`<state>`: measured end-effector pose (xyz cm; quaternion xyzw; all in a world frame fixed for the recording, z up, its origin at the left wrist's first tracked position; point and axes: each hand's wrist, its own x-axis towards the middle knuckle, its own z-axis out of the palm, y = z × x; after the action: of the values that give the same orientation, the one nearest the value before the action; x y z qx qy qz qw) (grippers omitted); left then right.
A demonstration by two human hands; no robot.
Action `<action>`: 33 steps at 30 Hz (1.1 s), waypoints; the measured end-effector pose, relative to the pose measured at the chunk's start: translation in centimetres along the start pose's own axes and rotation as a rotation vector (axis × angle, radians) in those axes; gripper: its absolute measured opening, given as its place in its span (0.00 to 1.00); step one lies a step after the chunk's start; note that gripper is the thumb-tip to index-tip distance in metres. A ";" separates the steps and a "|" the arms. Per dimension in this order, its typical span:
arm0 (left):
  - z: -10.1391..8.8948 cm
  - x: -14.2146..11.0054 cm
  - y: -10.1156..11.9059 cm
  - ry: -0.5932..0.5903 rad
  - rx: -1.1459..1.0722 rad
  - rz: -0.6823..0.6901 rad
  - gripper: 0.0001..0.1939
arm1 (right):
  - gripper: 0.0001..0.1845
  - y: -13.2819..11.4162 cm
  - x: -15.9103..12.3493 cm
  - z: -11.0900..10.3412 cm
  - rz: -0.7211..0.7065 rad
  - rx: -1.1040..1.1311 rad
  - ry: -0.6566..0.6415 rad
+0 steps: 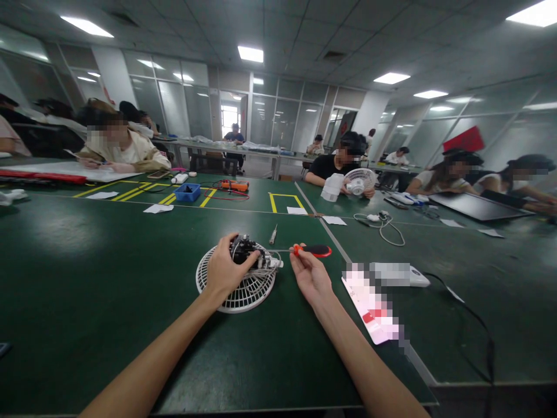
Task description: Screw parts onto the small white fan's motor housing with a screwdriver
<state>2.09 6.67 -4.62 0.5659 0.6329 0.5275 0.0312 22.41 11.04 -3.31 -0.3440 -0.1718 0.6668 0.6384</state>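
Observation:
A white fan grille (248, 299) lies on the green table, with a black motor assembly (244, 247) and pale wires on top of it. My left hand (226, 268) is wrapped over the motor's left side, thumb and fingers gripping it. In my right hand (312, 274) is a screwdriver (319, 251) with a red and black handle, pinched near the front of the handle. Its shaft points left to the motor assembly; where the tip meets it is too small to tell. A small clear-handled screwdriver (273, 234) lies just behind the motor.
A pink card (368, 313) and a white device (402, 274) with a black cable lie to my right. Farther back are a blue bin (187, 193), an orange meter (235, 186) with leads, and a coiled white cable (385, 223). Across the table a person holds another fan (359, 181).

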 end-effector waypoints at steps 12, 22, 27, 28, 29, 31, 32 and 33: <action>0.0 0.1 -0.1 -0.007 -0.009 -0.031 0.34 | 0.13 0.0 -0.1 -0.1 0.017 -0.030 0.013; 0.0 0.1 -0.1 -0.007 -0.001 -0.016 0.35 | 0.10 0.5 -0.2 -0.1 0.062 -0.065 0.080; 0.0 0.0 0.0 0.003 -0.001 -0.025 0.34 | 0.13 0.3 0.0 -0.2 0.014 -0.050 0.034; 0.0 0.0 0.0 0.001 0.000 -0.025 0.34 | 0.14 0.2 0.0 -0.2 0.012 -0.036 0.033; 0.0 0.0 0.0 -0.003 0.001 -0.025 0.34 | 0.15 0.2 0.0 -0.2 0.017 -0.023 0.036; 0.0 0.0 0.0 -0.007 0.002 -0.018 0.34 | 0.16 0.1 0.0 -0.2 0.031 -0.005 0.048; 0.0 0.0 0.0 -0.006 0.002 -0.013 0.34 | 0.15 0.1 0.0 -0.2 0.038 -0.009 0.049; 0.0 0.0 0.0 -0.002 0.000 -0.008 0.34 | 0.14 0.2 0.0 -0.2 0.042 -0.021 0.050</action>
<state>2.10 6.64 -4.65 0.5640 0.6352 0.5266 0.0338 22.41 10.97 -3.59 -0.3708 -0.1554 0.6692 0.6250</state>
